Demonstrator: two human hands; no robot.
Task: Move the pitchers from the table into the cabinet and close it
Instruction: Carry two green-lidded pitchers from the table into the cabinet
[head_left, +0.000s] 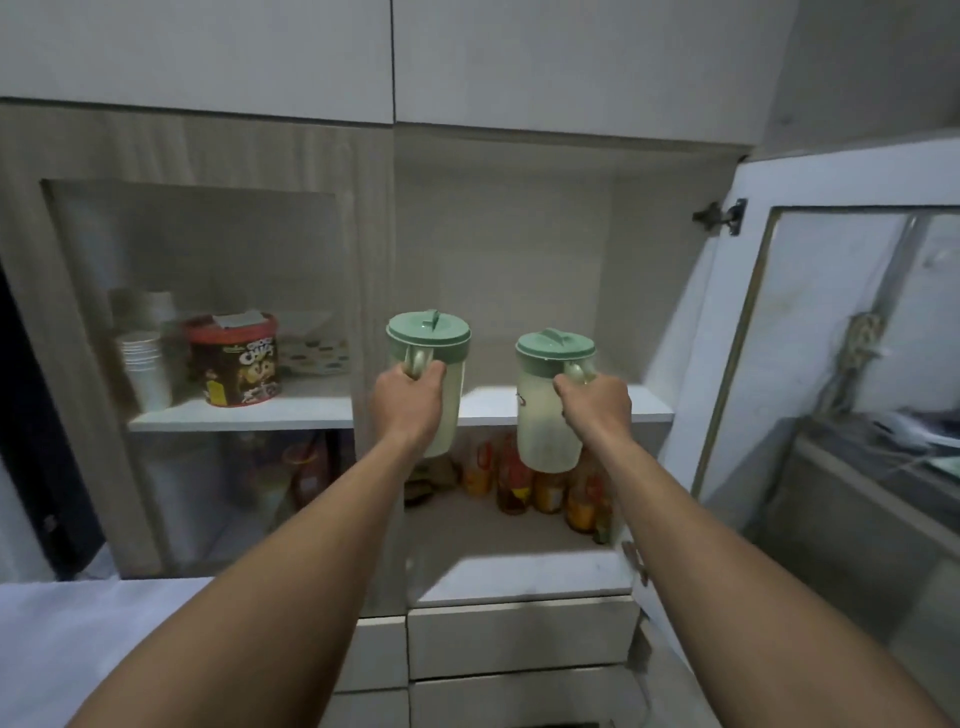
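Note:
Two pale translucent pitchers with green lids are held up in front of the open right half of the cabinet. My left hand (410, 400) grips the handle of the left pitcher (451, 395). My right hand (597, 410) grips the handle of the right pitcher (543, 421). Both pitchers hang upright at the level of the white middle shelf (644, 404), their bases below its front edge. The cabinet's glass-panelled door (810, 364) stands swung open on the right.
Below the shelf stand several orange and red bottles (540, 483). Behind the shut left glass door (208, 338) are stacked white cups (145, 369) and a brown tin (236, 361). White drawers (519, 644) sit under the cabinet. A white counter (78, 634) lies at lower left.

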